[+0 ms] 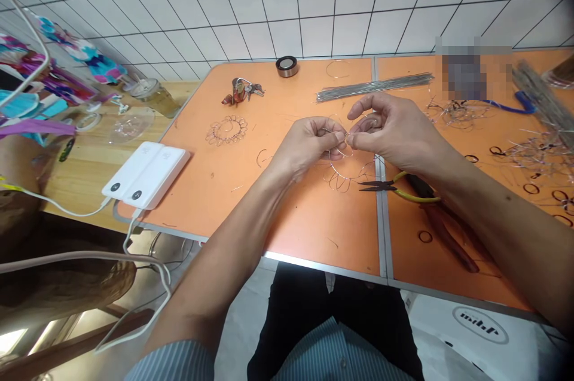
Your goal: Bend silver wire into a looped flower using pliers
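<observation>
Between my two hands, over the orange table, hangs a looped wire piece (339, 174), thin and silvery, with petal-like loops around a ring. My left hand (316, 137) is closed, thumb and fingers pinching the wire near its top. Thumb and fingertip of my right hand (381, 130) meet on the wire at almost the same spot, the other fingers curled above. Just below the right hand lie pliers (379, 186) with dark jaws and yellow handles. A finished-looking ring of wire loops (226, 130) rests on the table to the left.
A bundle of straight wires (374, 87), a round tape roll (286, 66) and keys (244, 91) lie toward the wall. Red-handled pliers (448, 237) sit under my right forearm. Tangled wire scraps (538, 151) cover the right side. White power banks (146, 174) stand at the left edge.
</observation>
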A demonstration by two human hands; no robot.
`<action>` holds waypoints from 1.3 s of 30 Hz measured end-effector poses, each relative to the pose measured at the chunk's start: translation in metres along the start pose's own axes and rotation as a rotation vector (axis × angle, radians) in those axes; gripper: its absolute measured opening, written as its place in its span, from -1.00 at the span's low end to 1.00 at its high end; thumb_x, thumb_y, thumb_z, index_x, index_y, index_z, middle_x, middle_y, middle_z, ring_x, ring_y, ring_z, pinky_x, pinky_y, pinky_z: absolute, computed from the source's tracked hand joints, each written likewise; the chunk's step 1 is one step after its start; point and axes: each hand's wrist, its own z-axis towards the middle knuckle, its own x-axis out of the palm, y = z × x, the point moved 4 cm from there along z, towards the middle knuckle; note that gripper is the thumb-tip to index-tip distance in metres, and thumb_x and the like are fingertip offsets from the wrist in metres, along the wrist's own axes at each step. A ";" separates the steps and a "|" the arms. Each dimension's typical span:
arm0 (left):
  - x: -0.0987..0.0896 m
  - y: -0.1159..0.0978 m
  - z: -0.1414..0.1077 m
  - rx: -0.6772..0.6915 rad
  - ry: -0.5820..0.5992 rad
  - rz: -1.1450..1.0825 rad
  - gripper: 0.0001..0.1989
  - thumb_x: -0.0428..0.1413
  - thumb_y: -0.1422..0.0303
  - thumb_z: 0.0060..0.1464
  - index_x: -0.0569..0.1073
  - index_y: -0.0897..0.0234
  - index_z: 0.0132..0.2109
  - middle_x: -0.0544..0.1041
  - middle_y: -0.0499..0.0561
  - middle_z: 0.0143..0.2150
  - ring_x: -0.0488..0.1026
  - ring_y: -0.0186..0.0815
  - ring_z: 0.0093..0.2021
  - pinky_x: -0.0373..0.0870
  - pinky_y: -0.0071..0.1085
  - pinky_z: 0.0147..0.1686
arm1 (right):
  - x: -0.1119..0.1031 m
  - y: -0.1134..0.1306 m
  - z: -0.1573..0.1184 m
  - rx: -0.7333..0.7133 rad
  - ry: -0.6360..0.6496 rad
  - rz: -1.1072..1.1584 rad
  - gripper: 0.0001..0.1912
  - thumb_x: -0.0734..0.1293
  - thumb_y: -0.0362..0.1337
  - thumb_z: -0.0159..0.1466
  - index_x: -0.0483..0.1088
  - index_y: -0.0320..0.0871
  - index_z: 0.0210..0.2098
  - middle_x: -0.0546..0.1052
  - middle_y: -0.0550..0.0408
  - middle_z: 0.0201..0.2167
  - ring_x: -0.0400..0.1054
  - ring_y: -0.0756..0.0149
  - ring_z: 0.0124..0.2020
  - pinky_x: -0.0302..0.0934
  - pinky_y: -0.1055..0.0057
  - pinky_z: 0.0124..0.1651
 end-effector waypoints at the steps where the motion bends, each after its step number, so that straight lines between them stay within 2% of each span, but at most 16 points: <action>1: 0.000 0.000 0.000 -0.003 0.003 0.002 -0.89 0.37 0.49 0.16 0.60 0.30 -0.32 0.64 -0.02 -0.37 0.58 -0.41 -0.39 0.61 -0.43 -0.23 | 0.001 0.000 0.000 0.010 -0.006 -0.008 -0.64 0.61 -0.42 0.12 0.50 0.04 -0.19 0.60 0.19 -0.43 0.47 0.18 -0.33 0.15 0.30 -0.36; 5: -0.001 0.003 0.001 -0.030 0.022 -0.012 -0.90 0.37 0.48 0.16 0.61 0.32 -0.32 0.64 0.00 -0.37 0.56 -0.43 -0.42 0.60 -0.44 -0.24 | 0.003 -0.001 0.000 0.043 -0.039 -0.078 -0.65 0.58 -0.41 0.16 0.46 0.06 -0.18 0.64 0.21 -0.43 0.47 0.18 -0.36 0.18 0.28 -0.35; 8: -0.003 0.005 0.002 -0.051 0.041 -0.023 -0.89 0.40 0.47 0.13 0.62 0.32 -0.33 0.64 0.00 -0.37 0.54 -0.43 -0.43 0.60 -0.44 -0.24 | 0.004 -0.004 0.000 0.002 -0.036 -0.094 -0.66 0.55 -0.41 0.21 0.43 0.06 -0.15 0.66 0.21 -0.42 0.48 0.18 -0.38 0.21 0.25 -0.35; 13: -0.004 0.006 0.002 -0.069 0.088 -0.046 -0.90 0.38 0.49 0.13 0.63 0.33 -0.34 0.64 0.02 -0.38 0.54 -0.43 -0.42 0.58 -0.45 -0.27 | 0.005 -0.010 -0.001 -0.072 -0.044 -0.128 -0.67 0.55 -0.41 0.16 0.46 0.05 -0.16 0.67 0.20 -0.38 0.52 0.17 -0.37 0.26 0.27 -0.37; 17: -0.003 0.005 0.001 -0.100 0.082 -0.038 -0.87 0.37 0.49 0.14 0.61 0.33 -0.36 0.59 -0.01 -0.43 0.51 -0.43 -0.44 0.54 -0.47 -0.31 | 0.004 -0.005 -0.001 -0.129 -0.067 -0.159 -0.68 0.53 -0.45 0.14 0.50 0.02 -0.19 0.65 0.18 -0.39 0.53 0.19 -0.35 0.28 0.30 -0.32; 20: -0.003 0.005 0.001 -0.107 0.068 -0.067 -0.85 0.44 0.43 0.14 0.62 0.31 -0.30 0.64 -0.01 -0.37 0.56 -0.42 -0.41 0.59 -0.45 -0.24 | 0.001 -0.001 0.001 -0.087 -0.056 -0.119 -0.68 0.56 -0.50 0.12 0.54 0.01 -0.23 0.62 0.17 -0.41 0.51 0.18 -0.34 0.26 0.29 -0.31; 23: -0.005 0.005 0.004 -0.091 0.043 -0.127 -0.74 0.53 0.35 0.06 0.62 0.30 -0.22 0.70 0.02 -0.29 0.60 -0.40 -0.38 0.60 -0.44 -0.23 | -0.004 0.000 0.001 -0.023 -0.056 -0.018 -0.71 0.59 -0.49 0.15 0.61 -0.01 -0.24 0.61 0.13 -0.38 0.51 0.18 -0.31 0.28 0.28 -0.28; 26: -0.008 0.006 0.007 -0.063 0.008 -0.138 -0.67 0.57 0.30 -0.01 0.58 0.29 -0.26 0.71 0.04 -0.27 0.61 -0.40 -0.38 0.56 -0.45 -0.28 | -0.008 -0.003 0.000 0.033 -0.044 0.064 -0.74 0.62 -0.46 0.19 0.63 -0.03 -0.20 0.63 0.10 -0.34 0.53 0.20 -0.31 0.34 0.28 -0.25; 32: -0.013 0.004 0.008 0.004 -0.038 -0.073 -0.69 0.53 0.26 0.02 0.55 0.25 -0.33 0.67 -0.03 -0.31 0.52 -0.45 -0.44 0.45 -0.48 -0.39 | -0.008 -0.008 0.004 0.082 0.026 0.145 -0.84 0.60 -0.35 0.32 0.65 -0.01 -0.14 0.67 0.08 -0.34 0.57 0.22 -0.28 0.47 0.29 -0.17; 35: -0.014 0.003 0.008 0.014 -0.079 -0.060 -0.73 0.50 0.29 0.03 0.55 0.24 -0.30 0.72 -0.01 -0.20 0.49 -0.48 -0.46 0.44 -0.48 -0.40 | -0.008 -0.008 0.004 0.100 0.034 0.144 -0.85 0.56 -0.37 0.35 0.64 0.01 -0.15 0.66 0.10 -0.38 0.53 0.25 -0.33 0.48 0.30 -0.18; 39: -0.013 0.002 0.008 0.040 -0.096 -0.059 -0.77 0.45 0.32 0.06 0.55 0.24 -0.28 0.78 0.04 -0.10 0.48 -0.50 -0.47 0.43 -0.47 -0.39 | -0.008 -0.007 0.003 0.103 0.030 0.127 -0.83 0.60 -0.37 0.31 0.63 0.02 -0.17 0.67 0.08 -0.36 0.56 0.19 -0.30 0.50 0.26 -0.15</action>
